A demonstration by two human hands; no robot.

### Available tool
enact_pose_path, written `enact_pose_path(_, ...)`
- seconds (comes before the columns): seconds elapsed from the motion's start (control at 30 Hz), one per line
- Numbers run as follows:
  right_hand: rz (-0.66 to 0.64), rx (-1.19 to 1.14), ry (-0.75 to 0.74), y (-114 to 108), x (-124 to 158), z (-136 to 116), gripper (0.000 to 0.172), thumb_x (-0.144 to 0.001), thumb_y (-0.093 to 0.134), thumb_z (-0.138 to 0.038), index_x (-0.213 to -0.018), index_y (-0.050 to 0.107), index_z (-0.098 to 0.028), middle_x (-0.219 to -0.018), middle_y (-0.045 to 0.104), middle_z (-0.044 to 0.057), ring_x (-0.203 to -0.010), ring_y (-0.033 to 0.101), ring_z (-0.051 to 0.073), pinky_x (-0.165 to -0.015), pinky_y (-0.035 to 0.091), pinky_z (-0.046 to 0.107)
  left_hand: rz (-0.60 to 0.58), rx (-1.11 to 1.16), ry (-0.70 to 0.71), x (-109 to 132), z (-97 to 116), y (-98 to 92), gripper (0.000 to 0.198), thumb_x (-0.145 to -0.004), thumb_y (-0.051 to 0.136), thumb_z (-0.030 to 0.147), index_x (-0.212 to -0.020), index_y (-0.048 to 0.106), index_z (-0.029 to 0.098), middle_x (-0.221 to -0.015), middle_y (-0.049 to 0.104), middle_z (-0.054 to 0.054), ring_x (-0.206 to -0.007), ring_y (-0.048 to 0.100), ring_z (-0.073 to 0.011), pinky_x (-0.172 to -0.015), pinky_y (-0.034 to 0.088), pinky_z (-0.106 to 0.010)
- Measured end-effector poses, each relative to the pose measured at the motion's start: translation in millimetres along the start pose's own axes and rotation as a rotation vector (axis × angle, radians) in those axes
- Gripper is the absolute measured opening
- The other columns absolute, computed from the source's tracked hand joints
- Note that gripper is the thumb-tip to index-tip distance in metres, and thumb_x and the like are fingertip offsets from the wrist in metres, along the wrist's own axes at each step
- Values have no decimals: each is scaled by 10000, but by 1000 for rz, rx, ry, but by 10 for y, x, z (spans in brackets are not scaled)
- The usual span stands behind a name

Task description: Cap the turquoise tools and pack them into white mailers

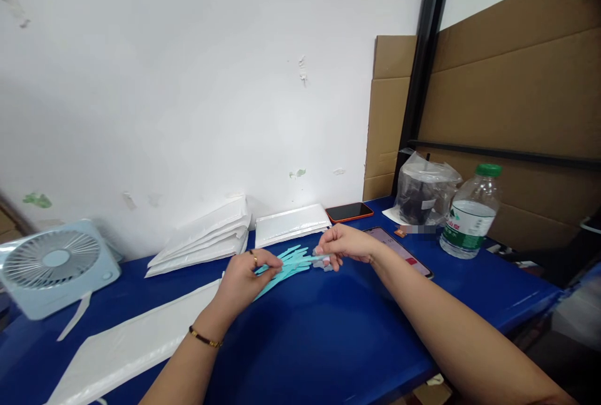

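Blue table (291,348). Left hand (251,275) and right hand (342,246) pinch one teal strip (303,260). Can't tell what's done, strip pile (282,276) is probably left

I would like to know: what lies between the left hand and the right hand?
In the head view, a turquoise strip runs between the left hand and the right hand, with a pile of similar strips also showing there.

I can see the person's left forearm (192,348) slanting up and inward, the left hand (244,276) turned knuckles-up with thumb and forefinger pinched together. Opposite, the bare right forearm (436,323) stretches inward, the right hand (347,243) pointing its bent fingers leftward, the two near but apart
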State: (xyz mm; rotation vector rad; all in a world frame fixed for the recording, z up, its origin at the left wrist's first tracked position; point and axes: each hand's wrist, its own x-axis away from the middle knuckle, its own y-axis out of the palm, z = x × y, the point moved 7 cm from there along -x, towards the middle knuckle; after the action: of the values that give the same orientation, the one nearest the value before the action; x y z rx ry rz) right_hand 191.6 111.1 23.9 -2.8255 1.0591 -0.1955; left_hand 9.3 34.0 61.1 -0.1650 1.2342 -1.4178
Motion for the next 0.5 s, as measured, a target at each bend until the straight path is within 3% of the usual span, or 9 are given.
enact_pose_path(0.1,-78,283,41,-40,44,52,275,-662,691,-370,-734,670,-106,-544,617,4,-439,565,92,-418,366,168,-367,-91,-30,72,79,318,76,-724,613,219,-758,670,257,-764,688,36,-723,614,-128,-677,452,-228)
enact_pose_path(0.2,96,520,0,-208,26,41,222,-677,658,-331,-763,692,-128,-604,634,3,-424,526,79,-426,357,182,-500,-161,-43,129,132,452,81,-702,622,200,-731,661,264,-720,672,54,-702,598,-123,-667,415,-222)
enact_pose_path(0.3,221,735,-70,-242,-25,26,189,-640,676,-295,-762,710,-154,-645,654,6,-505,538,96,-476,361,191,-463,-161,-85,109,105,432,128,-685,663,332,-788,650,258,-784,661,37,-728,590,-132,-652,409,-218)
enact_pose_path(0.4,196,895,-151,-116,-95,48,194,-590,717,-292,-740,716,-170,-698,664,10,-608,560,113,-535,363,191,-332,-233,-151,64,-24,336,215,-713,629,401,-858,636,242,-887,643,-2,-792,584,-158,-663,412,-233)
enact_pose_path(0.5,145,1021,-189,1,-141,81,131,-616,694,-274,-700,712,-175,-703,657,12,-623,553,112,-560,351,194,-285,-326,-190,56,-169,308,176,-749,589,338,-886,631,235,-910,636,-18,-802,586,-169,-654,401,-243)
